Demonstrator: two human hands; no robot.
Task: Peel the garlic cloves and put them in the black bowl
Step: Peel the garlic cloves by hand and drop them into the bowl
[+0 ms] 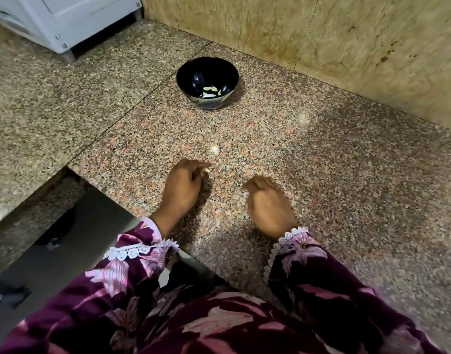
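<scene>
Speckled granite surface (321, 175), walled at rear and right, dropping off at left front. Black bowl (207, 83) upright near the rear wall, peeled cloves (210, 92) inside. Left hand (183, 186) pinching a clove (206, 171) pointing right. Right hand (266, 203) loosely curled; contents indiscernible. Loose clove (215, 148) between hands and bowl, long axis unclear.

The speckled granite counter (321, 175) bears a black bowl (188, 72) (near the wall) and one garlic clove (214, 148).

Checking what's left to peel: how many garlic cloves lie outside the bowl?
2: one garlic clove loose on the counter, one pinched in the left hand. The right hand may hide more.
</scene>
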